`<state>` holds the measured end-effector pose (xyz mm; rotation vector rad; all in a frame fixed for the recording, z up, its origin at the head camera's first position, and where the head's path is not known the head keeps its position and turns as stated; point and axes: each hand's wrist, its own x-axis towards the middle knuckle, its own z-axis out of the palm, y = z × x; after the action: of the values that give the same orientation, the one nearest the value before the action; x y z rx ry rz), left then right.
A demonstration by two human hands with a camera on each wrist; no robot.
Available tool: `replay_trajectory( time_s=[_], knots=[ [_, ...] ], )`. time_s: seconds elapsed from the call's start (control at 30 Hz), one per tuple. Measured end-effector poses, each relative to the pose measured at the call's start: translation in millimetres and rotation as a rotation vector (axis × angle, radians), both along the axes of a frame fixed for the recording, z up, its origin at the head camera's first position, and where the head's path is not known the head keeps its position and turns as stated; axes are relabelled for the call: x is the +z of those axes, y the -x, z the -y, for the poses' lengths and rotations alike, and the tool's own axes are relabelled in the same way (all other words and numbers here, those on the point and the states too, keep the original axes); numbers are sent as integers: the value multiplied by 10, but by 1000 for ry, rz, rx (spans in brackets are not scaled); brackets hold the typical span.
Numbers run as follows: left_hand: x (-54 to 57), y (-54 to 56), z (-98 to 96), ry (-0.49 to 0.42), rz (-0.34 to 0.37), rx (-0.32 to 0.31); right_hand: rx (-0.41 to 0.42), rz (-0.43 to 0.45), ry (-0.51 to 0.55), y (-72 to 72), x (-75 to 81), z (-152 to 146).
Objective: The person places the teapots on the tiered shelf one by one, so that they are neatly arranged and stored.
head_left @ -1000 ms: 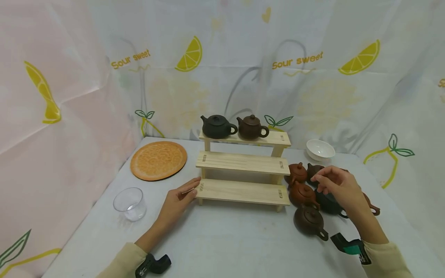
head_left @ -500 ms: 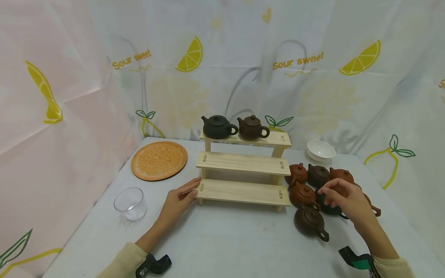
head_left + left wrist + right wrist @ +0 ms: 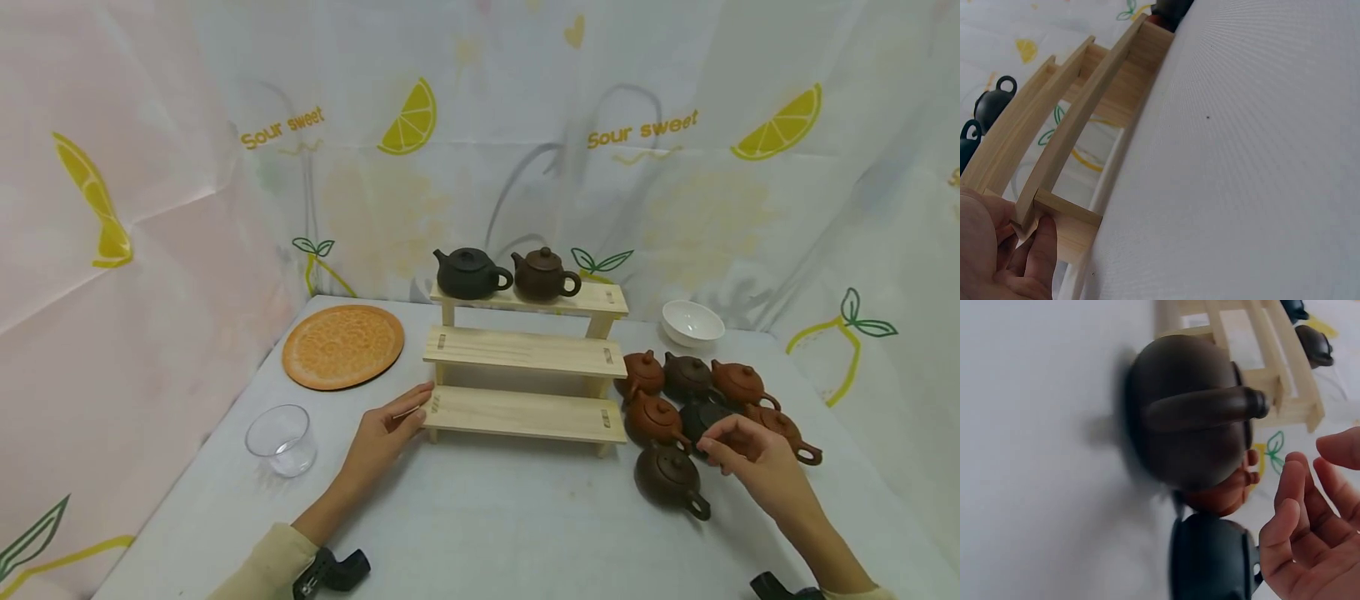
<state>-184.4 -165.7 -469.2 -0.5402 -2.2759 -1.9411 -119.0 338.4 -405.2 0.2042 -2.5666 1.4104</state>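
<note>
My left hand (image 3: 384, 437) grips the left end of the lowest step of a three-step wooden stand (image 3: 525, 412), thumb on top and fingers beneath in the left wrist view. My right hand (image 3: 761, 462) hovers with bent fingers and nothing between them, over the handle side of a black teapot (image 3: 697, 417), partly hiding it. Just left of that hand sits a dark brown teapot (image 3: 667, 479), which looms large in the right wrist view. Reddish-brown teapots (image 3: 652, 418) cluster behind. On the top step stand a black teapot (image 3: 467, 273) and a brown teapot (image 3: 542, 273).
A white bowl (image 3: 692, 323) is at the back right, behind the teapots. On the left lie a round orange-patterned mat (image 3: 342, 346) and a clear glass cup (image 3: 283, 442). A printed cloth (image 3: 480, 167) hangs behind the table.
My right hand has drawn back toward the front and a little to the right, uncovering the rear teapots. The left hand has stayed on the stand.
</note>
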Motion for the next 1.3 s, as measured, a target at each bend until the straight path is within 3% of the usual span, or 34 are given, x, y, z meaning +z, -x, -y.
replay_trajectory(
  time_s=[0.33, 0.47, 0.63, 0.8, 0.9, 1.17, 1.3],
  knots=[
    [16, -11, -15, -22, 13, -7, 11, 119, -37, -128, -94, -63],
    [19, -12, -17, -13, 5, -5, 106, 173, -32, -138, -149, -126],
    [19, -13, -19, -7, -1, -6, 286, 234, -42, -159, -213, -206],
    [18, -17, -27, -18, 9, -11, 363, 191, -67, -156, -245, -271],
    [13, -15, -28, -17, 5, -10, 374, 188, -44, -158, -241, -309],
    [7, -5, -12, -9, -1, -6, 431, 301, 107, -160, -221, -411],
    [9, -7, -11, -16, 2, -4, 453, 328, 135, -142, -223, -431]
  ],
)
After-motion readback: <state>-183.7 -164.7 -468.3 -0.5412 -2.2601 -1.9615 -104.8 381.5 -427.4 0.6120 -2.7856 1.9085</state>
